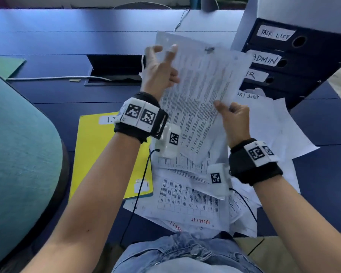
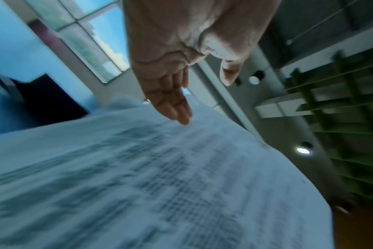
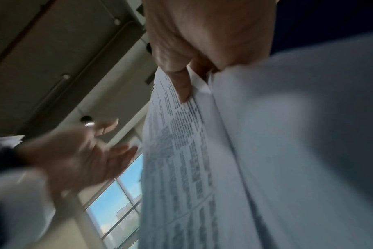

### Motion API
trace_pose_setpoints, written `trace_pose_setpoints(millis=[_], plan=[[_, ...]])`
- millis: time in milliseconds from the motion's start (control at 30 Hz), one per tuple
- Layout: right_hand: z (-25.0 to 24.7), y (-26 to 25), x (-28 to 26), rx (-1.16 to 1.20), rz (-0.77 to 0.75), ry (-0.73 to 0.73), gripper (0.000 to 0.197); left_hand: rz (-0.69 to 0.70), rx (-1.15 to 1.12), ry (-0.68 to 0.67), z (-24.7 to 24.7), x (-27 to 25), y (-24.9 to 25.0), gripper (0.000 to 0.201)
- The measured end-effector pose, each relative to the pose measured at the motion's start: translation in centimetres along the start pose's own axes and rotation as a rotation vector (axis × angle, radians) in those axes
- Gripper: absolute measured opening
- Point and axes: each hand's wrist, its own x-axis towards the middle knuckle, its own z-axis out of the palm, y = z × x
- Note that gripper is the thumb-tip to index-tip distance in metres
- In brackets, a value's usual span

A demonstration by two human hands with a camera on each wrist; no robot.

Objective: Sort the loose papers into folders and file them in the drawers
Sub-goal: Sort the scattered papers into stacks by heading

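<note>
Papers (image 1: 195,99) pinched by right hand (image 1: 234,119); left hand (image 1: 159,73) fingers loose; drawers (image 1: 280,62) labelled TASK LIST, ADMIN.

The printed sheets (image 1: 195,99) were thin white paper, matt and slightly curled, joined by a small metal clip (image 1: 209,49). The counter (image 1: 67,95) had a smooth, matt dark-blue finish. The yellow folder (image 1: 93,154) looked like smooth card. The drawer unit (image 1: 295,62) was dark plastic with paper labels. The wristbands (image 1: 254,170) were black cloth, the jeans (image 1: 185,253) pale denim.
</note>
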Motion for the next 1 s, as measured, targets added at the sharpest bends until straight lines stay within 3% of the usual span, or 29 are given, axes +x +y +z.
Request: trace_pose_setpoints(millis=[100, 167, 233, 300, 433, 533, 567, 633, 667, 700, 733, 800, 833, 867, 933, 1000], plan=[[-1.7, 2.2, 2.0, 0.084, 0.144, 0.035, 0.014, -0.170, 0.188, 0.131, -2.1, 1.5, -4.8, 0.053], [-2.4, 3.7, 2.7, 0.086, 0.223, 0.051, 0.013, -0.373, 0.361, 0.114, -2.6, 1.0, -8.6, 0.073], [-3.1, 5.3, 3.3, 0.048, 0.286, 0.045, 0.012, -0.533, 0.382, -0.006, -2.7, -0.1, -12.2, 0.077], [-3.7, 6.7, 3.5, -0.072, 0.318, 0.014, 0.016, -0.625, 0.319, -0.165, -2.4, -1.3, -15.4, 0.063], [-5.0, 8.9, 3.6, -0.323, 0.366, -0.071, 0.009, -0.606, 0.285, -0.259, -1.7, -2.2, -17.8, 0.047], [-5.4, 9.3, 3.6, -0.498, 0.392, -0.159, 0.019, -0.587, 0.304, -0.256, -0.9, -2.6, -17.9, 0.036], [-5.1, 9.0, 3.3, -0.587, 0.401, -0.200, 0.020, -0.604, 0.285, -0.241, -0.5, -2.5, -18.5, 0.054], [-4.6, 8.7, 3.1, -0.732, 0.378, -0.257, 0.030, -0.597, 0.366, -0.151, 0.1, -2.6, -19.9, 0.114], [-4.3, 8.8, 3.0, -0.790, 0.349, -0.256, 0.028, -0.584, 0.406, -0.171, 0.3, -3.2, -18.8, 0.123], [-4.0, 8.7, 2.8, -0.804, 0.322, -0.237, 0.015, -0.582, 0.464, -0.208, 0.4, -3.9, -17.4, 0.118], [-3.8, 8.6, 2.6, -0.752, 0.301, -0.216, 0.009, -0.587, 0.531, -0.215, 0.6, -4.3, -17.0, 0.108], [-4.0, 8.5, 2.5, -0.497, 0.359, -0.177, 0.057, -0.588, 0.569, -0.190, 0.5, -4.1, -17.3, 0.100], [-4.1, 8.2, 2.5, -0.368, 0.398, -0.165, 0.068, -0.582, 0.566, -0.185, 0.4, -4.0, -17.3, 0.100], [-4.3, 7.8, 2.5, -0.290, 0.420, -0.180, 0.066, -0.571, 0.542, -0.178, 0.3, -4.1, -17.1, 0.103], [-4.5, 6.4, 2.4, -0.183, 0.402, -0.259, 0.043, -0.565, 0.450, -0.169, 0.1, -3.8, -16.8, 0.120], [-4.6, 4.3, 2.2, -0.084, 0.330, -0.316, 0.026, -0.545, 0.179, -0.060, -0.3, -3.5, -16.2, 0.127]])
